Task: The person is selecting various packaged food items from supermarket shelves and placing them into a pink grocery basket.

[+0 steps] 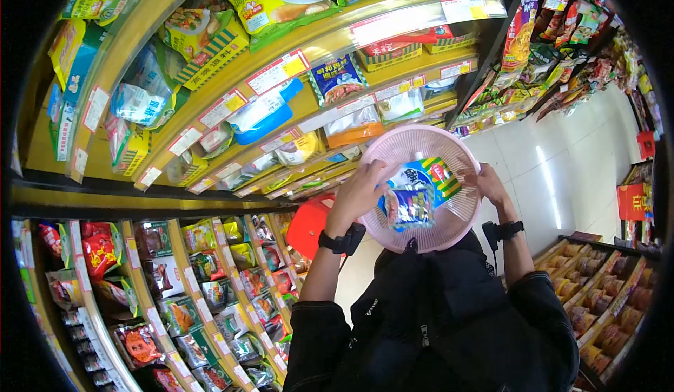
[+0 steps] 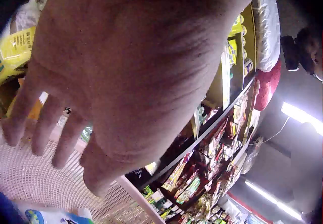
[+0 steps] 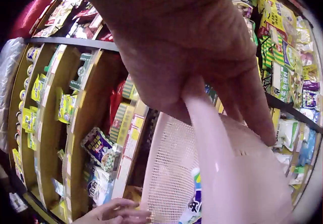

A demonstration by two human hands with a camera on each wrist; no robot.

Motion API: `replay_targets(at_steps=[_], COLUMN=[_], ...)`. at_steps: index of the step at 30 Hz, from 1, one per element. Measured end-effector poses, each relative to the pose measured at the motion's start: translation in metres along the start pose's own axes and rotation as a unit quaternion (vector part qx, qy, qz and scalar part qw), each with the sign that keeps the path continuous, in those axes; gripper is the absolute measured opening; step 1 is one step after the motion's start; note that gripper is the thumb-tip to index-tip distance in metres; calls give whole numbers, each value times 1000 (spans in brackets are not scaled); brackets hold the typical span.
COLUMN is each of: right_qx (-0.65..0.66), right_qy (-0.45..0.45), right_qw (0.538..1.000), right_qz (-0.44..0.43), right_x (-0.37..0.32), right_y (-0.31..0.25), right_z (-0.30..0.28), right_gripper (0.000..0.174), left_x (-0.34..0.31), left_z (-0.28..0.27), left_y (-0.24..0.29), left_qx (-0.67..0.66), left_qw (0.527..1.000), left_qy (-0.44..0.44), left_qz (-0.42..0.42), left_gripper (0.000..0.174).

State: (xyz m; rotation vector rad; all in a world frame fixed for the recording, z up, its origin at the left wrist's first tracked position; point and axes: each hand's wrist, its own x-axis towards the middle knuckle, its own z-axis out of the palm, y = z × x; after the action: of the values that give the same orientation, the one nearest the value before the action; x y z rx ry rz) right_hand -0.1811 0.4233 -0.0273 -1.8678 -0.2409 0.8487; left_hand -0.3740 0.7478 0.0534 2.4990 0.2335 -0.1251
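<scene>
A pink plastic basket with perforated walls is in front of the person. The right hand grips its right rim; the right wrist view shows fingers curled over the pink rim. At the left side, the left hand hangs over the rim with nothing between its fingers. Seen from its wrist, the left hand has slightly spread, relaxed fingers above the basket's mesh. Inside lie a blue-and-white packet, a green-and-yellow striped packet and, on top, a small purple-blue packet.
Shelves of seasoning bags curve across the front, with price tags along their edges. More packets fill a lower rack at left. A red stool-like object stands by the basket. Tiled floor and another rack lie at right.
</scene>
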Motion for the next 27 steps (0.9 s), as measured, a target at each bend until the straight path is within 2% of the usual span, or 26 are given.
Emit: replay_targets(at_steps=[1,2,3,4,5,6,7,9,10,11,12,14,16,17,18,19,20,21,22,23,25,27], right_qx=[-18,-19,-43,-68,-48,-49,-28,-19,-22,-99,-173,-180,-283,-282,-227,-150,-80,-61,-111,-68,-23,-44], right_qy=[-6,-1,-14,-28,-29,-27,-55,-108,-106,-116,-124,-118,-123,-44,28,49,91,60,117,144,97,100], right_qw=[1000,1000,999,997,997,997,997,992,992,985,972,972,927,930,924,965,970,967,959,950,970,966], right_qz=[15,17,6,-7,-48,-47,-50,-57,-60,-80,-98,-95,-211,-233,-306,-212,-212,-238,-232,-268,-221,-236], right_x=[-1,-2,-1,1,4,5,4,5,11,19,25,25,29,24,30,37,38,59,66,79,98,116], right_y=[-4,-5,-7,-9,-8,-9,-19,-35,-33,-26,-21,-23,-37,-64,-91,-123,-164,-187,-217,-234,-266,-277], right_z=[2,2,2,2,7,8,12,18,16,15,13,6,-11,-17,-26,-35,-32,-38,-30,-18,-8,-9], right_gripper=[40,40,39,38,37,37,37,39,39,39,40,38,37,39,38,39,42,47,50,53,55,56], left_x=[2,3,6,14,27,39,51,75,87,101,110,104,99,91,80,70,65,62,59,56,51,43], left_z=[-5,-14,-19,-24,-30,-34,-34,-29,-23,-15,-9,11,29,24,18,14,14,13,13,12,10,10], left_y=[7,15,20,20,19,19,18,13,1,-16,-29,-48,-72,-71,-67,-66,-68,-71,-73,-76,-80,-86], left_qx=[-2,-37,-72,-75,-18,39,37,81,80,-34,-145,-153,-91,-91,-81,-71,-70,-87,-104,-101,-88,-88], left_qw=[1000,998,994,994,990,980,980,981,980,995,982,982,995,995,996,994,994,995,994,994,996,995], left_qy=[-1,35,71,72,120,169,169,127,131,17,-99,-70,-9,-12,25,62,60,48,35,34,28,42], left_qz=[3,24,43,46,72,97,99,121,124,94,64,86,29,31,40,50,50,22,-6,-3,-12,-19], left_gripper=[40,40,41,41,44,48,48,55,55,56,58,51,47,47,43,40,40,42,44,44,45,46])
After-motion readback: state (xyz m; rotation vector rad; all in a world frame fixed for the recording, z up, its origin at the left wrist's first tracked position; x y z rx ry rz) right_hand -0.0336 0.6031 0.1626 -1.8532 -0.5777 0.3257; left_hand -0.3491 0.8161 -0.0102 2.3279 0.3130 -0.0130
